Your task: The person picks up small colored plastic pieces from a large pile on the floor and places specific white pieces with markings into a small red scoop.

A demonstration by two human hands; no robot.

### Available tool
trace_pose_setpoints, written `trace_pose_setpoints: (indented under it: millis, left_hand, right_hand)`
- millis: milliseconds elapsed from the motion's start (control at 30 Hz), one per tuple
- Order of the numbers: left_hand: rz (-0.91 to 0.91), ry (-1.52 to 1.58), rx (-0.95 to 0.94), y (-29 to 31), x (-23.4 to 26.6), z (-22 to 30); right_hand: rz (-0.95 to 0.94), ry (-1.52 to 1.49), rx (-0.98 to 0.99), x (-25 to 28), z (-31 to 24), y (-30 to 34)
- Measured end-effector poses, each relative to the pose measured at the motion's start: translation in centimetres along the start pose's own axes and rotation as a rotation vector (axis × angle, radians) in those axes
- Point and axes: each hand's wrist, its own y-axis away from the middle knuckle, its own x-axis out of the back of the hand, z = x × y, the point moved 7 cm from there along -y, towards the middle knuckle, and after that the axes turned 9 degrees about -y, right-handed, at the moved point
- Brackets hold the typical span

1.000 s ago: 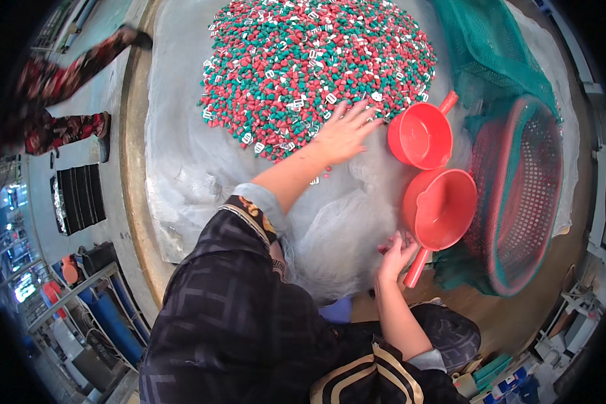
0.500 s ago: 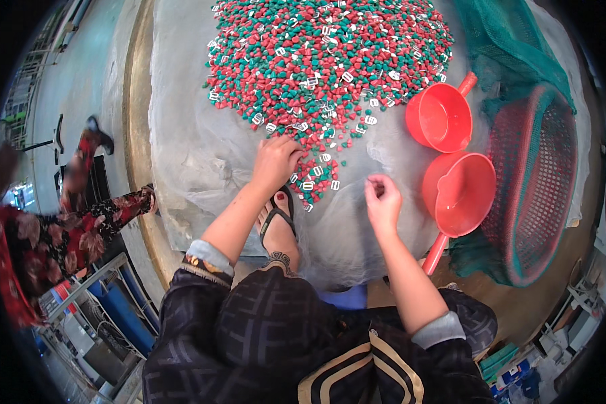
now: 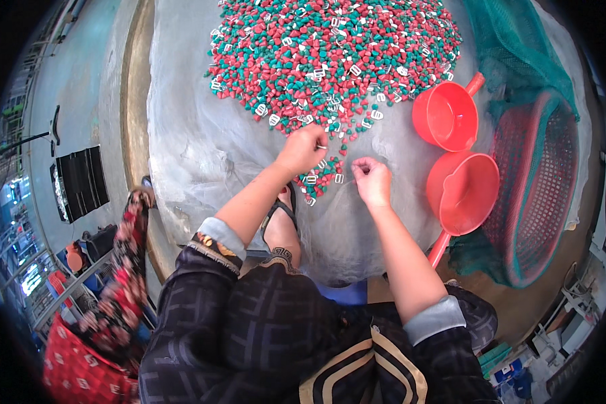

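Note:
A large heap of small red and green cone-shaped pieces (image 3: 337, 60), mixed with white slotted buckle-like pieces (image 3: 355, 70), spreads over a pale sheet (image 3: 188, 121). Its near end narrows to a small pile (image 3: 326, 178) between my hands. My left hand (image 3: 303, 149) is at the left of that narrow part, its fingers closed, with a small white piece showing at the fingertips. To the right of the small pile, my right hand (image 3: 372, 183) hovers with thumb and fingers pinched together; whatever is in them is too small to make out.
Two red plastic dippers (image 3: 444, 116) (image 3: 463, 194) lie right of the heap. Beside them stands a red basket (image 3: 526, 195) draped with green netting (image 3: 518, 47). My sandalled foot (image 3: 281, 225) is on the sheet's near edge. At left, another person's patterned trouser leg (image 3: 131, 236) shows.
My left hand has moved right and slightly away from me, over the narrow part of the heap. My right hand has come left, closer to the small pile. The other person has shifted nearer.

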Motion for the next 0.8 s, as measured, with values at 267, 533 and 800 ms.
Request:
trace_pose_setpoints:
  millis: [267,533,800]
  left_hand:
    - [-0.203,1.13,0.34,1.9,1.1,0.1]
    - [-0.112,-0.307,-0.13,2.4,-1.0,0.9]
    - [-0.278,0.184,0.031,1.7,1.2,4.1]
  right_hand:
    - [-0.101,0.514,0.253,-2.3,-2.7,3.0]
    - [-0.217,0.158,0.059,-1.7,1.4,0.9]
    - [-0.407,-1.033,-0.527,-2.3,0.0,2.7]
